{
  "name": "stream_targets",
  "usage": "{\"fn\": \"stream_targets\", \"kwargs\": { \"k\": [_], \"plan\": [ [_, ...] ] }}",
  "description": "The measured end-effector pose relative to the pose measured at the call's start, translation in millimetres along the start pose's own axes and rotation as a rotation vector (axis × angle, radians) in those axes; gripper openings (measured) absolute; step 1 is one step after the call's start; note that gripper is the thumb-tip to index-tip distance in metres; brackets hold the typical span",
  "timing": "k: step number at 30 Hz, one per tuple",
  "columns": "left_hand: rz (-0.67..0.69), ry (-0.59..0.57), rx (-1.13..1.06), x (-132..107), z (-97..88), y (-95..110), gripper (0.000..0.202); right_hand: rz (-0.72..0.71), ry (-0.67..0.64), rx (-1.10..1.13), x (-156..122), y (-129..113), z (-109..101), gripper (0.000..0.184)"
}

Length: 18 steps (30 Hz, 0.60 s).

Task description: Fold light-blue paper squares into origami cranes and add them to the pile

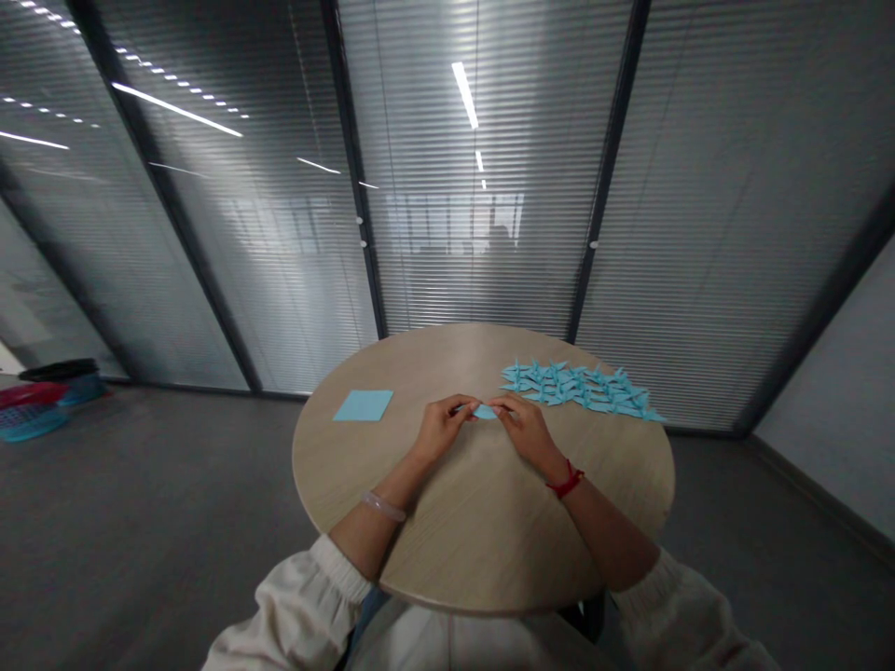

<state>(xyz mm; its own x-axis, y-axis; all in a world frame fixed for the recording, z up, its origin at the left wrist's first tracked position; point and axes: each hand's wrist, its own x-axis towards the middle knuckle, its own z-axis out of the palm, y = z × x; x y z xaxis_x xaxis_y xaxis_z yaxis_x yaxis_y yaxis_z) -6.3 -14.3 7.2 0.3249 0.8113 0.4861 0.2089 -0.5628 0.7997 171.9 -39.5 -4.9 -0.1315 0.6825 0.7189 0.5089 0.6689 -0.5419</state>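
Note:
Between my hands is a small piece of folded blue paper (485, 411), held over the middle of the round table. My left hand (443, 424) pinches its left side, fingers closed. On the other side, my right hand (526, 429) grips the right edge between thumb and fingers. The fingers cover part of the paper, so its exact folds are hidden. Rows of several blue origami cranes (580, 387) rest on the table beyond and to the right of my right hand. Left of my left hand lies a flat blue paper sheet (363, 405).
The round wooden table (482, 559) reaches close to my body. Behind it stands a glass partition (482, 280) with blinds and dark frames. Blue and red baskets (32, 419) sit on the floor at far left, and a white wall (832, 410) rises at right.

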Motion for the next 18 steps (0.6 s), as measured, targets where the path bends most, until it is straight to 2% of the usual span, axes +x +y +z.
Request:
{"fn": "stream_targets", "kwargs": {
  "k": [3,6,10,18],
  "plan": [
    [0.004,0.001,0.026,0.3,-1.6,-1.8,0.034,0.011,0.001,0.016,-0.3,-0.1,1.1,0.024],
    [0.01,-0.008,0.074,-0.4,-2.1,-3.9,0.033,0.038,-0.009,0.034,-0.8,-2.4,2.9,0.018],
    [0.009,-0.065,0.094,-2.0,0.0,-5.5,0.032,0.099,0.0,0.025,-1.1,-2.5,4.8,0.014],
    [-0.037,-0.066,-0.006,0.6,2.4,-6.1,0.034,0.006,-0.004,-0.043,-0.3,2.6,3.7,0.017]
  ]
}}
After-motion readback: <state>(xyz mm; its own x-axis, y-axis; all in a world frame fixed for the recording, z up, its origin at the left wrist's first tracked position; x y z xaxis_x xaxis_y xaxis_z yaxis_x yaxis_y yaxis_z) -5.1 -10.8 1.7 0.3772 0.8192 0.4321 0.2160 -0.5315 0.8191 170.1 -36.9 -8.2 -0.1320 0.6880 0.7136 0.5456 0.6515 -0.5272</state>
